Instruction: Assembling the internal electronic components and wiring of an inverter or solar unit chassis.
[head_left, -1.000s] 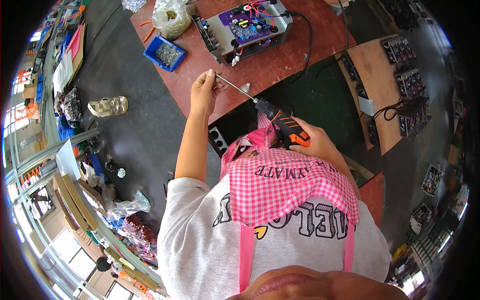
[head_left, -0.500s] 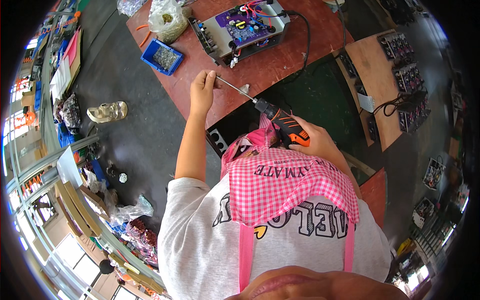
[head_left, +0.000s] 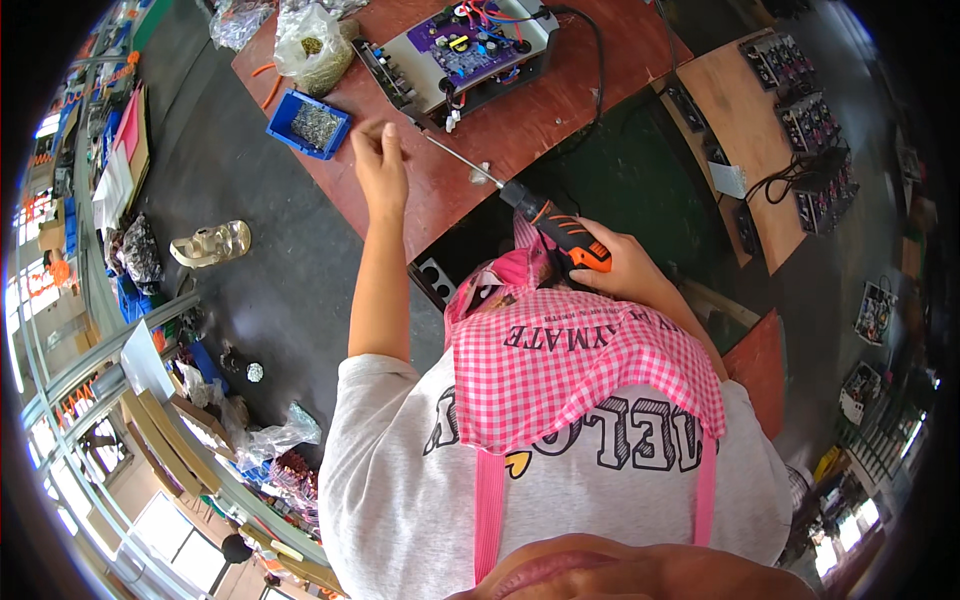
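In my right hand (head_left: pixel 625 265) is a black-and-orange power screwdriver (head_left: pixel 560 232), my fingers wrapped round its grip. Its long thin bit (head_left: pixel 465 160) points up and left over the red tabletop. My left hand (head_left: pixel 382 172) is off the bit's tip, its thumb and fingers apart and slightly blurred, close to a blue bin (head_left: pixel 335 146) of small metal screws. I see nothing held in it. Beyond the bit sits an opened electronic unit (head_left: pixel 480 60) with a purple circuit board, coloured wires and a metal case.
A clear plastic bag (head_left: pixel 318 55) of small yellowish parts stands behind the bin. A black cable (head_left: pixel 598 70) runs from the unit along the red table (head_left: pixel 450 205). To the right, a wooden board (head_left: pixel 745 120) carries several circuit assemblies (head_left: pixel 800 120). A sandal (head_left: pixel 210 244) lies on the floor at left.
My left hand has let go of the bit's tip and shifted left toward the blue bin, its fingers parting. The right hand still holds the screwdriver in nearly the same place.
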